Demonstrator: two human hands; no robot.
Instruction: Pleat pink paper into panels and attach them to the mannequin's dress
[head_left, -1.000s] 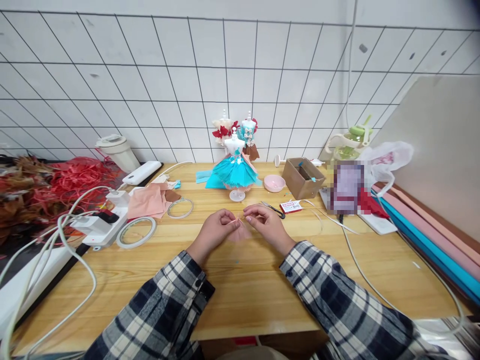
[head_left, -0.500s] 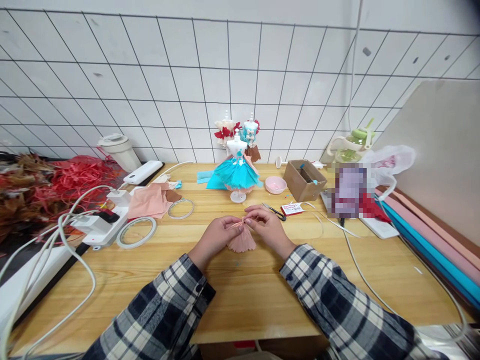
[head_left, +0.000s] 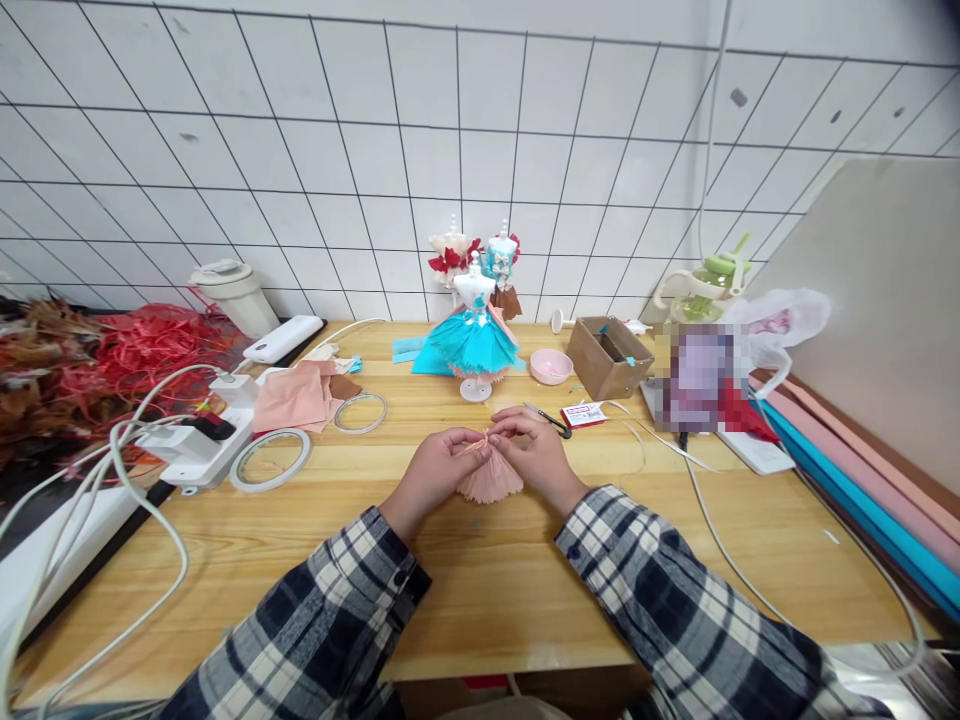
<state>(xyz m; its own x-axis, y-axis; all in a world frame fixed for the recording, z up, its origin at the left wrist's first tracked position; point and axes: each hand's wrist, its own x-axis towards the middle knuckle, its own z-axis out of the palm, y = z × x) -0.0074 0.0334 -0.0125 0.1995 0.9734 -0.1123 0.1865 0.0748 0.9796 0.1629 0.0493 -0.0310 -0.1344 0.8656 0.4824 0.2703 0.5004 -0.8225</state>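
Observation:
Between my hands is a piece of pink crepe paper (head_left: 491, 480), gathered at the top and fanned out below in pleats with a ruffled lower edge. My left hand (head_left: 439, 470) pinches its gathered top from the left. From the right, my right hand (head_left: 536, 455) pinches the same top, and its fingers hide part of the fold. Just beyond my right hand lie a dark-handled tool (head_left: 553, 421), partly covered, and a red and white packet (head_left: 583, 414). Farther back stands a small white dress form (head_left: 474, 292) wearing a turquoise pleated skirt (head_left: 472, 342).
Two more dressed forms stand behind. A pink bowl (head_left: 551, 366) and a cardboard box (head_left: 611, 360) sit at the back right. Tape rolls (head_left: 270, 460), pink paper sheets (head_left: 292, 395) and a power strip (head_left: 202, 450) with cables lie left. Paper rolls (head_left: 862, 500) line the right edge.
The pleated pink paper has spread wider toward the right below my fingers. Both hands keep pinching its top, almost in place. The view has shifted slightly.

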